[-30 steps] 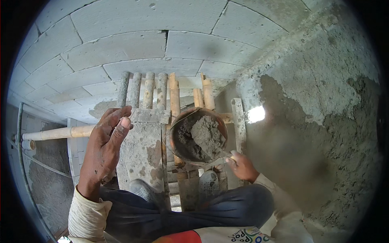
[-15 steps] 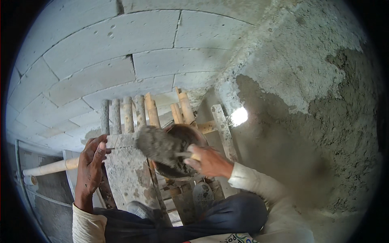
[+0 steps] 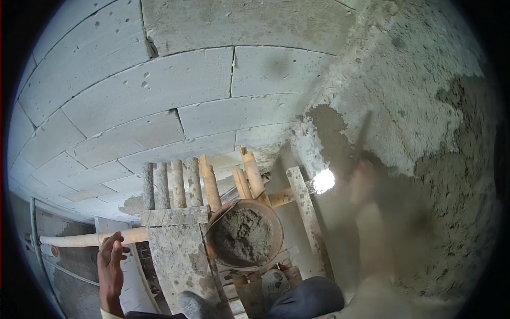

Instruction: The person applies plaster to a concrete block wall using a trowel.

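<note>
My right hand [image 3: 364, 182], smeared by motion, is up at the plastered wall [image 3: 393, 106] on the right. It grips a trowel [image 3: 364, 130], which shows as a thin dark blur pointing upward against the wet grey patch. Whether mortar remains on the blade cannot be made out. To the left, my left hand [image 3: 111, 268] is raised with fingers stretched and slightly parted, holding nothing. It is beside a bamboo pole [image 3: 74, 240]. Between my hands stands a round bucket [image 3: 278, 234] with wet grey mortar [image 3: 243, 234] inside.
Bamboo poles [image 3: 179, 183] jut out under a mortar-stained board [image 3: 175, 250]. A narrow wooden plank [image 3: 309, 223] leans right of the bucket. Ahead rises a wall of pale blocks [image 3: 154, 82]. My shoes [image 3: 275, 284] are on the scaffold below the bucket.
My right hand has swung the mortar-laden trowel from above the bucket up and right to the wall. My left hand has left the board's edge and moved lower. The view has tilted upward.
</note>
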### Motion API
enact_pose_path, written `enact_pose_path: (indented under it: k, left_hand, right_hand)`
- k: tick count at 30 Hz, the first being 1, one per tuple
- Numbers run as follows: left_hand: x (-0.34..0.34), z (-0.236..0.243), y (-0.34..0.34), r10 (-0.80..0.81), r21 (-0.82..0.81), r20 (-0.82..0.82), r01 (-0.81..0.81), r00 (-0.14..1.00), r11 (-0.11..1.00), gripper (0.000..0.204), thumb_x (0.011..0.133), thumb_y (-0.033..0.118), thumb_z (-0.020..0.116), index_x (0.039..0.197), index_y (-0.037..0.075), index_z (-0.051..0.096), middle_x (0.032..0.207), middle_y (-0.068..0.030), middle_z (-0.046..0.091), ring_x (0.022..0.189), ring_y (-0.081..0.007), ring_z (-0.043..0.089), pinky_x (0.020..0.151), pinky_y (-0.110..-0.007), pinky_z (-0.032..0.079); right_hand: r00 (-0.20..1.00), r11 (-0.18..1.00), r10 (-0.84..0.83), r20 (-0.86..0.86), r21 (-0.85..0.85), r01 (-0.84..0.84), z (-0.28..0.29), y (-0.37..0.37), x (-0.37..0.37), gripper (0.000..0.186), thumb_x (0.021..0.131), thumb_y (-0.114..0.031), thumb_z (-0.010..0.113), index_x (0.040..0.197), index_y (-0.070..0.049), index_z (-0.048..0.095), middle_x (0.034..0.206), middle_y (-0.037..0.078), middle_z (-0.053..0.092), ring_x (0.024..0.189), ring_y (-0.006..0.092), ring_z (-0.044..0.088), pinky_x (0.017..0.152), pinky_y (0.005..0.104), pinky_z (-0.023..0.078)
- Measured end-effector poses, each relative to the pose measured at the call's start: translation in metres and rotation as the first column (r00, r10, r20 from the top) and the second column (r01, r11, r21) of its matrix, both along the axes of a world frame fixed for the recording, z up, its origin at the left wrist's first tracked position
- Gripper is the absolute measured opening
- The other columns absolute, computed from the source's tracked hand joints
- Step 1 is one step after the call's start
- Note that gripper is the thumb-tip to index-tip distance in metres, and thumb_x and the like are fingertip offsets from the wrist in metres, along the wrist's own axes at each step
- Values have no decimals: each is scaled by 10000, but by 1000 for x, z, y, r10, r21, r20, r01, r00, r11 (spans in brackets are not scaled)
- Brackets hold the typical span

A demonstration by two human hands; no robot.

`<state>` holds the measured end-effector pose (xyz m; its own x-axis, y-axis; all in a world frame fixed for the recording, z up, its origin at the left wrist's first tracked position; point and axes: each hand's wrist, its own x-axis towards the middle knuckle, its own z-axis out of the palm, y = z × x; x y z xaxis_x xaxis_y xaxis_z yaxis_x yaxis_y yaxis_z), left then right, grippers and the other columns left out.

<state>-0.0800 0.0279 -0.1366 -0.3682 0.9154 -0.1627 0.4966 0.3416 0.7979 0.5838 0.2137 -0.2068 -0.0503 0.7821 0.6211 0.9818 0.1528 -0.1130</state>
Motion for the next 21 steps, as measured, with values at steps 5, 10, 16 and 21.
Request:
enact_pose_path:
  k: [5,10,16,21]
  left_hand:
    - [4,2,15,-29,-12,-1,29,1000,1000,702,994,570,502,1323,-42,598,1171,-161,645,942,-222,637,798,-352,496]
    - [26,-6,35,-132,46,103,128,986,991,558,1033,428,535,1348,-29,593,1236,-138,643,1024,-201,631,901,-343,490]
    - [58,16,25,-244,44,163,240,956,970,678,999,554,549,1356,-21,585,1237,-128,598,1031,-218,624,935,-367,484]
    - [55,35,10,-250,92,174,237,952,967,679,1006,541,547,1374,-29,564,1263,-131,567,1052,-228,616,973,-383,475]
  right_hand:
    - [806,858,-359,-471,-506,87,41,-160,50,400,1038,-410,537,1078,-18,599,734,69,569,581,143,539,545,318,434]
    - [946,798,-106,-306,-593,-102,49,-174,-65,367,1009,-357,583,1177,-31,606,798,103,617,659,244,615,618,383,487]
    - [930,614,362,68,-768,-183,39,-139,-158,230,907,-208,644,1064,-40,636,907,158,679,800,374,666,703,478,526]
    - [804,608,586,103,-712,-352,-26,-117,-195,172,852,-153,644,974,-31,646,893,156,686,838,385,670,757,516,516]
